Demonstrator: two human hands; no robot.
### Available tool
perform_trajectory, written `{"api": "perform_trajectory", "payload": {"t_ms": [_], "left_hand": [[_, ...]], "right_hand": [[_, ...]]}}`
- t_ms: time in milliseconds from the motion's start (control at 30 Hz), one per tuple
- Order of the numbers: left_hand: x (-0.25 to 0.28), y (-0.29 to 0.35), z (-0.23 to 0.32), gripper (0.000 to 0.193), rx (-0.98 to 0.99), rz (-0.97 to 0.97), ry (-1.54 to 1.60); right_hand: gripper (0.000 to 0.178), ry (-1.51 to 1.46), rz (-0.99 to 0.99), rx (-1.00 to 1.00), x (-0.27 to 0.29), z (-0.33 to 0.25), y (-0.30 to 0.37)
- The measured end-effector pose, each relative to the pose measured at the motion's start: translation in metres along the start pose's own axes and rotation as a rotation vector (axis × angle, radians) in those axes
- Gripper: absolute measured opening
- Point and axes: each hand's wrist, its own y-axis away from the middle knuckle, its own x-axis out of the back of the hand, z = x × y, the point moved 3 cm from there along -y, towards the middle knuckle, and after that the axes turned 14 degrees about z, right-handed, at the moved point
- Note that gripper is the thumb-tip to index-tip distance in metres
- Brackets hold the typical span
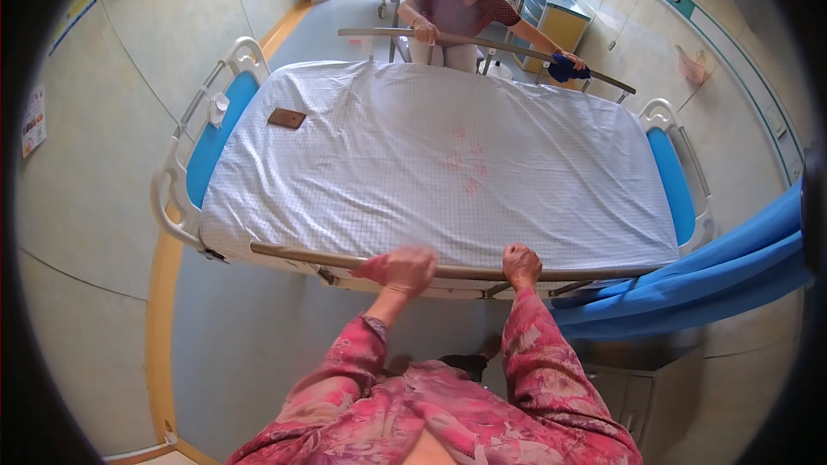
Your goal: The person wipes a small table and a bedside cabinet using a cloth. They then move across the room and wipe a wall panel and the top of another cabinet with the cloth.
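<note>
My left hand point(410, 269), slightly smeared by motion, is closed on a reddish-pink cloth point(371, 269) pressed against the near bed rail point(465, 274). Part of the cloth is hidden under the hand. To its right, my right hand point(521, 266) is wrapped round the same rail. Both hands are at the near long side of a bed, whose white checked sheet point(388, 181) has faint red marks near the middle. Across the bed, a person in a dark cap point(469, 9) leans over the far rail point(482, 40), one hand on the rail and the other on a dark blue cloth point(567, 67).
A brown phone-like flat object point(287, 118) lies on the sheet at the far left. Blue-and-white end boards point(226, 133) point(672, 181) close off the bed. A blue curtain point(689, 271) hangs at the right; a bedside cabinet point(556, 21) stands behind the person.
</note>
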Motion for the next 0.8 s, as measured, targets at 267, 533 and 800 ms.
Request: {"api": "perform_trajectory", "payload": {"t_ms": [267,533,800], "left_hand": [[0.087,0.015,-0.14,0.019,0.159,0.075,-0.484],[0.125,0.001,-0.24,0.028,0.514,-0.05,-0.758],[0.152,0.003,-0.271,0.036,0.947,-0.055,-0.819]], "right_hand": [[0.033,0.014,0.052,0.059,-0.002,-0.005,-0.008],[0.034,0.024,0.043,0.104,-0.015,0.023,-0.01],[0.036,0.086,0.044,0.169,-0.022,0.011,-0.008]]}}
